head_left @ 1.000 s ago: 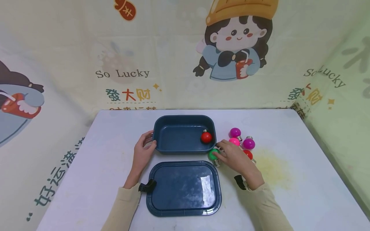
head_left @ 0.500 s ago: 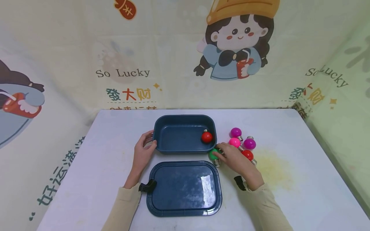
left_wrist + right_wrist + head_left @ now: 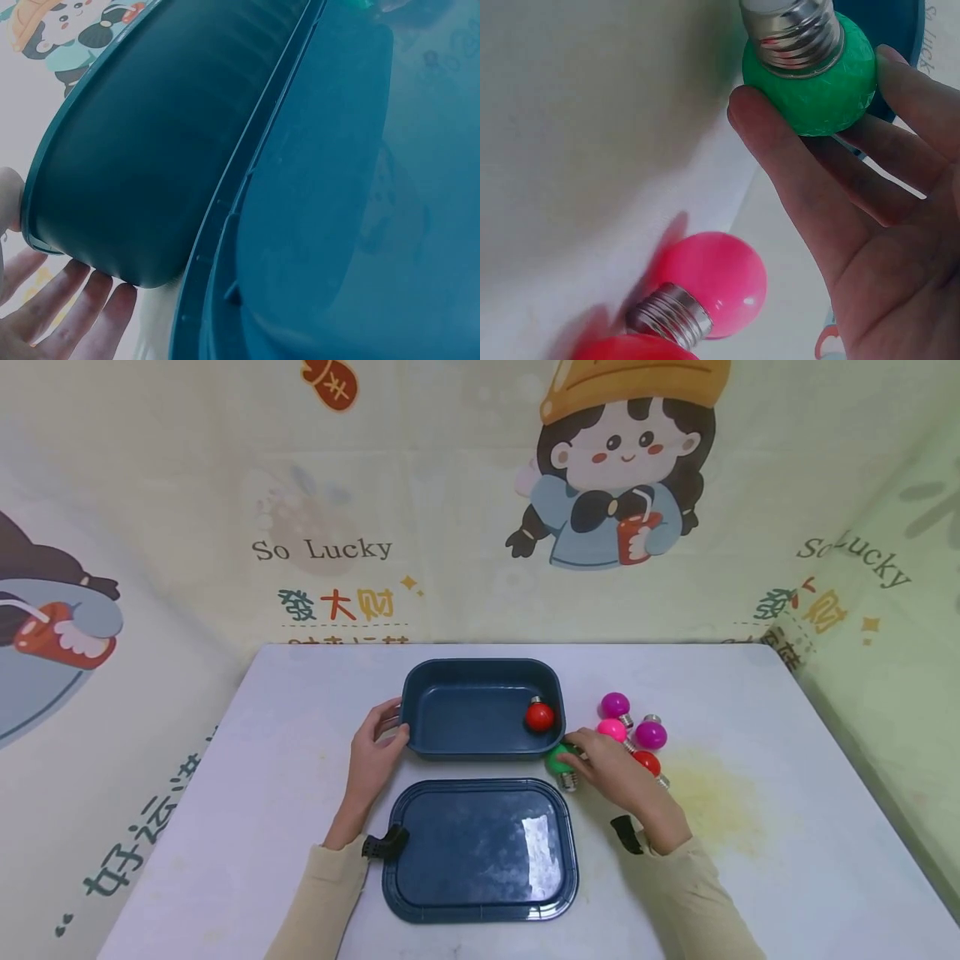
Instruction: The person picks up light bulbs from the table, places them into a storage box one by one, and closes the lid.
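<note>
Green bulb (image 3: pixel 821 99) sits pinched in the right hand (image 3: pixel 609 765) by the box's (image 3: pixel 465 714) near-right corner, shiny, silver-threaded; left hand (image 3: pixel 375 758) grips the box's left end.

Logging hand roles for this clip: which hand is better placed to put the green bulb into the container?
The right hand, most likely: it pinches the green bulb beside the near right corner of the container. The left hand grips the container's left end, away from the bulb.

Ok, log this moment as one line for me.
left fingers: gripping box | right fingers: gripping green bulb | in box: one red bulb | right of box: four bulbs | lid: off, on table
</note>
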### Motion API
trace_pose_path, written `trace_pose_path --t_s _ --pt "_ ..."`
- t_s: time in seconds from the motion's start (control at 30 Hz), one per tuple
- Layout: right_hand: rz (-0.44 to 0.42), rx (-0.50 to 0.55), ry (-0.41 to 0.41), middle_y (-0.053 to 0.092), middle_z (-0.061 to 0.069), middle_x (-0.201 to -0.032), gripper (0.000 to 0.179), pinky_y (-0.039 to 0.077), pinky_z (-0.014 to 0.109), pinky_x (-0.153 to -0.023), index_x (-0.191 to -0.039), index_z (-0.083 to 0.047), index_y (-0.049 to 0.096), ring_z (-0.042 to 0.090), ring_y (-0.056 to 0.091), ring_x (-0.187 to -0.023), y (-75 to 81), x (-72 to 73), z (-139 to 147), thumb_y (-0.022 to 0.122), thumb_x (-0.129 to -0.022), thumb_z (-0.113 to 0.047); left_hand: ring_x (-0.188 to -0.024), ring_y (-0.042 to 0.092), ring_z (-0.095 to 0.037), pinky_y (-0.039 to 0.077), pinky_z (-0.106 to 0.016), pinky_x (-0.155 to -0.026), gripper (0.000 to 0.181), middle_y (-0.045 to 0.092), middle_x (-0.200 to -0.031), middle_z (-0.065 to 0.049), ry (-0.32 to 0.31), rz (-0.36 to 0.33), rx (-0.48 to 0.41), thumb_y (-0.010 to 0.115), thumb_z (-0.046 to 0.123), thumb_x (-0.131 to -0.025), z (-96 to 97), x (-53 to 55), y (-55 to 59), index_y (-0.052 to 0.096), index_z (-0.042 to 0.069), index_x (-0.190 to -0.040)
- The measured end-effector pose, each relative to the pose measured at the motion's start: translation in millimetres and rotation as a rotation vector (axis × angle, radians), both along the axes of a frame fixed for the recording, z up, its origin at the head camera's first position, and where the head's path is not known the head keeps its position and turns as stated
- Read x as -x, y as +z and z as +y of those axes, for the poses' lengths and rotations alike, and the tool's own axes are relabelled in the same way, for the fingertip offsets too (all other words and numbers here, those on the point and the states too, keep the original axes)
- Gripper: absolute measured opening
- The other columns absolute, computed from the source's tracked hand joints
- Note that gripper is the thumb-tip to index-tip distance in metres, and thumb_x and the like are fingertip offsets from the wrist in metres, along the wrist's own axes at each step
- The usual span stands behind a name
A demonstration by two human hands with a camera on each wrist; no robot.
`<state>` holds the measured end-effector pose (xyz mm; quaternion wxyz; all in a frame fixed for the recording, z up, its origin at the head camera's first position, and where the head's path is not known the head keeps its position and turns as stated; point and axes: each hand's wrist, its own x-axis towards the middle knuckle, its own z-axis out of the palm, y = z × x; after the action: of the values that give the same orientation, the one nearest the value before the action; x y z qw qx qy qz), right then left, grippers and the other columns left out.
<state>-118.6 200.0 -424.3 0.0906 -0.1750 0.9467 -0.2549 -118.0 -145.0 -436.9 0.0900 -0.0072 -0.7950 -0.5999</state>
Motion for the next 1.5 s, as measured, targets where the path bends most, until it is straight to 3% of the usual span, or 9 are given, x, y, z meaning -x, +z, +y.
trace_pose_path --t_s 0.27,0.57,0.97,1.33,1.5 --pt "0.084 0.001 0.033 0.069 0.011 -0.101 0.034 0.058 0.039 -0.082 -0.116 0.002 0.067 0.024 0.065 -0.091 5.6 1.5 4 0.073 -0.09 -0.021 -0.121 0.059 -0.036 0.047 -0.015 -0.085 0.043 0.06 -0.131 -0.023 0.0 -0.001 -0.004 0.061 0.003 -0.095 -0.8 -0.6 -0.3 0.055 -0.001 -0.138" --pt "0.152 0.028 0.067 0.069 0.01 -0.098 0.031 0.057 0.04 -0.083 -0.113 0.004 0.068 0.024 0.066 -0.09 15.1 2.1 9 0.072 -0.091 -0.016 -0.122 0.058 -0.038 0.051 -0.043 -0.094 0.043 0.059 -0.132 -0.024 0.001 0.002 0.009 0.06 0.003 -0.095 -0.7 0.9 0.0 0.054 -0.001 -0.138" --pt "0.147 -0.014 0.015 0.068 0.017 -0.109 0.035 0.055 0.046 -0.088 -0.12 0.004 0.065 0.032 0.066 -0.1 32.6 0.2 12 0.07 -0.092 -0.017 -0.123 0.058 -0.038 0.046 -0.014 -0.085 0.044 0.059 -0.133 -0.024 -0.008 -0.003 0.004 0.061 0.004 -0.095 -1.4 0.0 -0.4 0.054 0.0 -0.139" --pt "0.139 -0.006 0.023 0.067 0.014 -0.117 0.037 0.055 0.045 -0.089 -0.125 0.0 0.063 0.029 0.065 -0.103 46.8 6.3 8 0.067 -0.095 -0.02 -0.122 0.059 -0.036 0.045 -0.01 -0.083 0.044 0.059 -0.131 -0.024 -0.01 0.007 0.001 0.061 0.003 -0.095 -3.1 0.3 -2.1 0.054 0.0 -0.138" --pt "0.15 0.003 0.032 0.067 0.014 -0.116 0.036 0.055 0.044 -0.089 -0.125 0.0 0.064 0.028 0.065 -0.102 52.4 9.7 4 0.067 -0.095 -0.02 -0.122 0.058 -0.035 0.047 -0.016 -0.086 0.044 0.059 -0.132 -0.022 -0.017 0.006 0.011 0.061 0.006 -0.096 -3.3 0.1 -2.8 0.054 0.001 -0.139"
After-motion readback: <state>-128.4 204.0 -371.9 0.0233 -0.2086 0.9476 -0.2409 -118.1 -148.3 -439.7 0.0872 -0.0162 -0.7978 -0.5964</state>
